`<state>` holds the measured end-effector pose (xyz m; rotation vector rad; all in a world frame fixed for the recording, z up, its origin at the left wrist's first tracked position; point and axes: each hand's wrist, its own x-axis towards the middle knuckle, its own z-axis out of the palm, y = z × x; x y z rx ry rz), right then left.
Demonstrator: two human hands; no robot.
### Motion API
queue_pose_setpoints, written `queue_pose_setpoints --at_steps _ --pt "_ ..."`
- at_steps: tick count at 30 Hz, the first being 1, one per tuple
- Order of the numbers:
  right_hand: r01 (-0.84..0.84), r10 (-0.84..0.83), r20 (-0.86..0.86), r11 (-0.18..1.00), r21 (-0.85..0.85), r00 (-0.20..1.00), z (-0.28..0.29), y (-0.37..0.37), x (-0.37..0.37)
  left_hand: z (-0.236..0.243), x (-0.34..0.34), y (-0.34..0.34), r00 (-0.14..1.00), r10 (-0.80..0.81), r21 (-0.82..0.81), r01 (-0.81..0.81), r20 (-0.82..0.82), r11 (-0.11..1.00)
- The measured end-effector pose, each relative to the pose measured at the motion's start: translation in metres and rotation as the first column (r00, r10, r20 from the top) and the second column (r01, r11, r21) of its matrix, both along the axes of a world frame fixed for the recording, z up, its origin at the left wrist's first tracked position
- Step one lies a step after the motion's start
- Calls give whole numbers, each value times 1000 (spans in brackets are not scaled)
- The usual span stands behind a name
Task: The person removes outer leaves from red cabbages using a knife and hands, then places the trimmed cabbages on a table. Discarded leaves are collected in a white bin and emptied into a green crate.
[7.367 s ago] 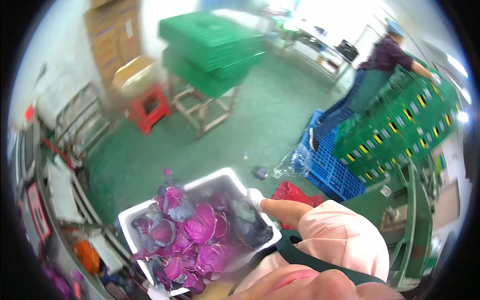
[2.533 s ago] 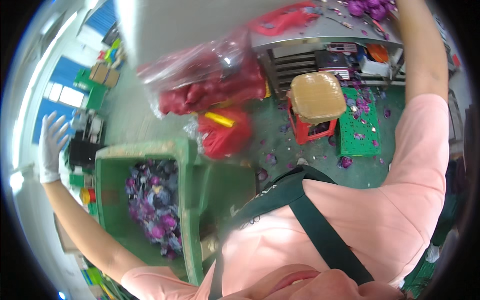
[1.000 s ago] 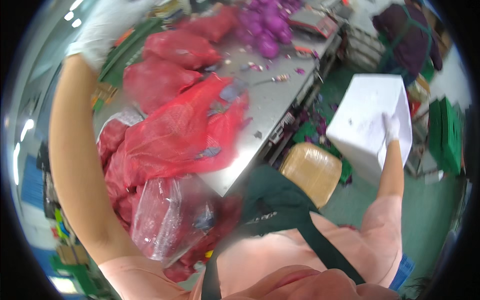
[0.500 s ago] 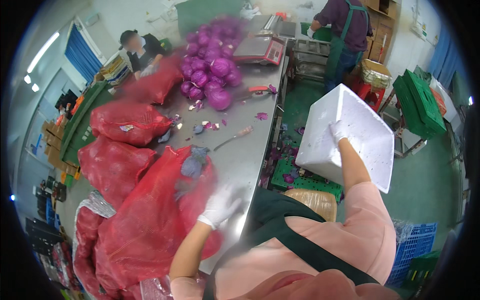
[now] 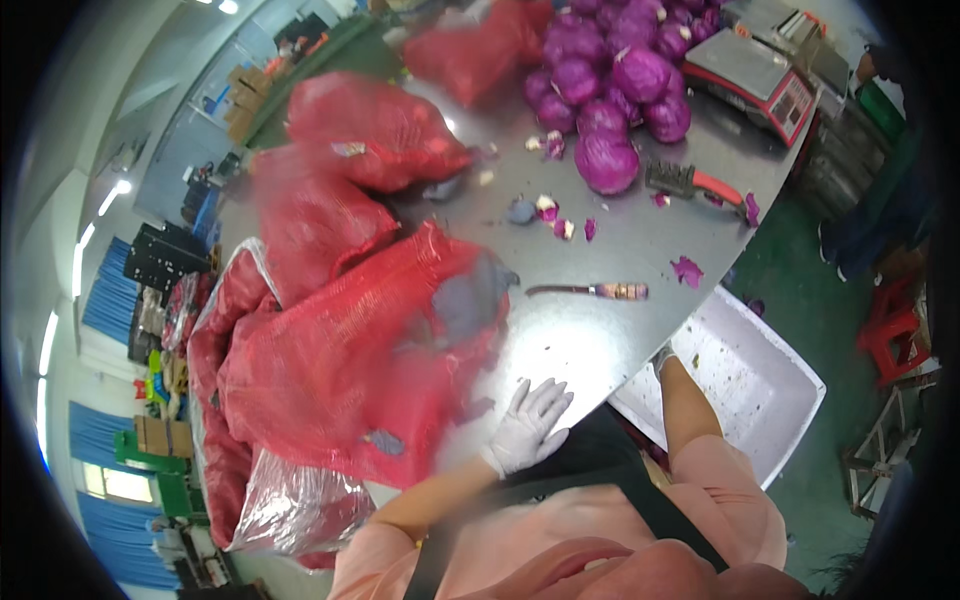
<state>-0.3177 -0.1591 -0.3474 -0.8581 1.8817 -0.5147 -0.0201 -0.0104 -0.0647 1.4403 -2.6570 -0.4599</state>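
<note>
My left hand (image 5: 527, 428), in a white glove, lies on the steel table (image 5: 575, 345) near its edge, fingers spread and nothing in them. Beside it is an opened red mesh bag (image 5: 330, 365), with dull purple cabbage leaves (image 5: 465, 300) at its mouth. My right hand (image 5: 663, 360), also gloved, grips the wall of a white foam box (image 5: 765, 345) just off the table's right edge; its fingers are partly hidden. Dark specks dot the inside of the box. Farther up the table lies a knife (image 5: 610, 291) with a patterned handle.
Peeled purple cabbages (image 5: 607, 160) are piled at the far side, near a flat scale (image 5: 755, 80). A red-handled brush (image 5: 705, 183) and leaf scraps (image 5: 687, 271) lie closer. Full red mesh bags (image 5: 370, 130) line the left. A red stool (image 5: 892, 330) stands at right.
The foam box has come down and in against the table edge, with my right hand still on it. My left hand now rests spread on the table. The view has swung.
</note>
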Motion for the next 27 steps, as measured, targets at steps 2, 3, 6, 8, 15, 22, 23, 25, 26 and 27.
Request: queue_pose_setpoints --at_steps 2,3,6,8,15,22,23,25,26,27 --pt "-78 77 -9 984 -163 997 -11 12 -11 -10 -9 -13 999 -7 -59 5 -33 998" --pt "-128 127 -22 954 -272 992 -16 20 -19 -9 -13 -19 999 -13 -55 12 -30 998" --pt "-411 395 -117 854 -317 911 -1 49 -35 -1 -23 -22 999 40 -54 -40 -15 998" --pt "-708 703 -186 704 50 686 38 75 -46 -5 -24 -19 998 46 -140 -51 -39 989" --pt "-609 637 -184 770 189 748 -29 147 -37 -2 -24 -27 997 -20 -106 13 -69 994" --pt "-609 645 -263 764 213 717 -18 119 1 -1 -7 -17 998 -31 -154 22 -53 988" --pt "-584 607 -207 794 166 767 -23 121 -5 -4 -7 -19 999 -44 -174 40 -19 984" --pt "-525 514 -254 851 29 819 -26 131 -14 -4 -7 -21 997 -60 -155 53 -38 986" --pt "-502 445 -361 862 -78 820 -17 134 -15 -11 -6 -21 996 -63 -142 52 -69 988" --pt "-479 393 -366 859 -180 843 16 126 -13 -8 -5 -18 997 -47 -94 42 -61 995"
